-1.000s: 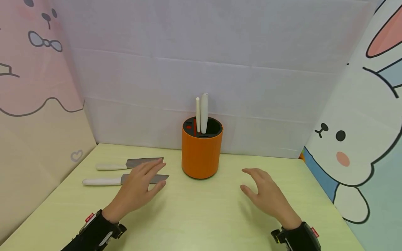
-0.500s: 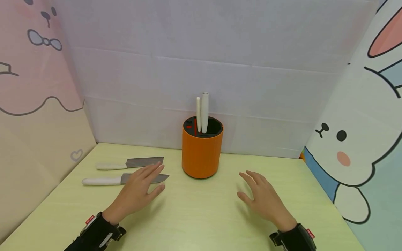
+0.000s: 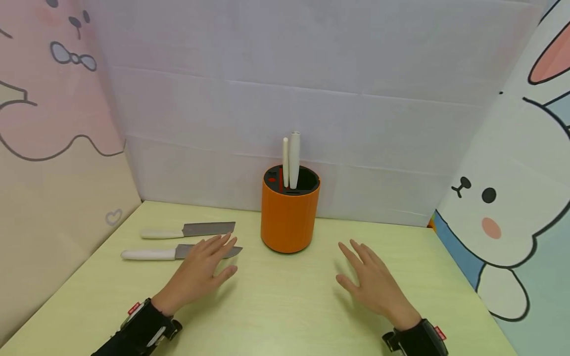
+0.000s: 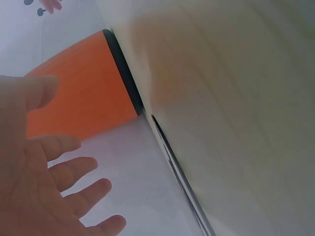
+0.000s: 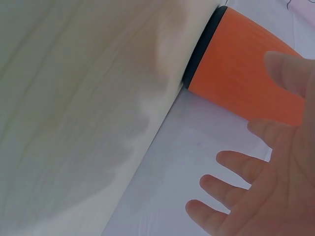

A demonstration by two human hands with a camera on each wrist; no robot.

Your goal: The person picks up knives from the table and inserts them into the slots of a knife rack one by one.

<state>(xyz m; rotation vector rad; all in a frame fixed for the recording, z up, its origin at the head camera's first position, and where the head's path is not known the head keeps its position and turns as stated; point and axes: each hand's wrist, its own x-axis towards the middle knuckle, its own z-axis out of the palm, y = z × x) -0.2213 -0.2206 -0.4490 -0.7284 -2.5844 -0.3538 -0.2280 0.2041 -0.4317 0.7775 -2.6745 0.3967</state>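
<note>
The nearer knife (image 3: 173,253) lies flat on the table, its blade running behind the left hand (image 3: 202,269) and its white handle out to that hand's left; the left wrist view shows a gap between blade and fingertips. Just past it, a little farther from the left hand, the farther knife (image 3: 189,230) lies roughly parallel, handle also to the left. Beyond both hands and between them stands the orange holder (image 3: 289,217), upright, with a thin white handle (image 3: 285,163) and a thicker white handle (image 3: 295,160) rising from its black top; what those handles belong to is hidden inside. The right hand (image 3: 374,277) is nearer to the holder than to either knife, yet apart from it. Both hands are released, fingers spread and loosely extended, grasping nothing. The step in hand looks like a poised pause with no thing taken up. Picking up the nearer knife would call for the left hand to move leftward to the handle, since its fingers now sit over the blade, while the right hand could steady the holder from its side. Around all this, the pale table (image 3: 285,306) reaches to a white backdrop (image 3: 311,59) beyond the hands.
</note>
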